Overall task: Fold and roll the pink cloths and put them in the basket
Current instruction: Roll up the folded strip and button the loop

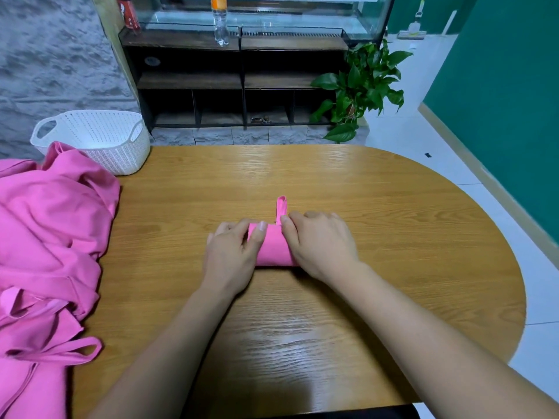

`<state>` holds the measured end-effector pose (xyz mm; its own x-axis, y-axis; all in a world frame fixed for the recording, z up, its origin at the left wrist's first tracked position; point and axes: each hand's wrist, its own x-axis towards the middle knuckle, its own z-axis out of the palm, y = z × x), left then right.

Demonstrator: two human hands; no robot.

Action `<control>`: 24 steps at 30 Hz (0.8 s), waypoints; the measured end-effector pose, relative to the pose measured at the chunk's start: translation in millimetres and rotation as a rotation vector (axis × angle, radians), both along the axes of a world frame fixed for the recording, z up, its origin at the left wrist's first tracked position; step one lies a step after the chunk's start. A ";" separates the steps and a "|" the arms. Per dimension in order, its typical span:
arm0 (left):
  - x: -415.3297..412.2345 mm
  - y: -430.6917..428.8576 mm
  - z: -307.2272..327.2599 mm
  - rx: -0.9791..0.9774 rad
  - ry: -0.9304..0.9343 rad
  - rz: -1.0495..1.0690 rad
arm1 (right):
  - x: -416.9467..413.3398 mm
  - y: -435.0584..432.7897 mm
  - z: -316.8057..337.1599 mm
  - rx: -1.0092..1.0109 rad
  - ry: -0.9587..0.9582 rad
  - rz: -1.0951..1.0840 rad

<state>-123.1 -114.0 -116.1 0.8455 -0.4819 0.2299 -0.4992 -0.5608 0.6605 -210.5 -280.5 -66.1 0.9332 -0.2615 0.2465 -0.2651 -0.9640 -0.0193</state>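
Pink roll point(273, 249) under curled left hand point(230, 261), right hand point(320, 246)

The left hand point(233, 252) and right hand point(320, 243) hide both ends of the rolled cloth point(273, 249). The pink pile point(45, 237) runs off the frame's left edge and covers one lower corner of the basket point(99, 137).

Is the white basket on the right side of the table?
No, the white basket stands at the far left of the table, behind the heap of pink cloths.
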 end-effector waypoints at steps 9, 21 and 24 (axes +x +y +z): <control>1.3 0.5 -3.1 0.050 -0.005 -0.007 | 37.2 -20.5 19.3 0.295 0.340 0.034; 2.8 6.6 7.3 -0.041 0.069 -0.162 | 32.8 -23.2 7.8 0.270 0.204 0.024; 2.4 5.4 11.4 -0.042 0.094 -0.128 | 24.8 -23.7 5.7 0.150 0.046 0.179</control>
<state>-120.7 -108.6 -104.6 0.7964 -0.5790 0.1750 -0.5000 -0.4673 0.7292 -185.7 -304.2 -60.4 0.9773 -0.1214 0.1736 -0.0941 -0.9830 -0.1574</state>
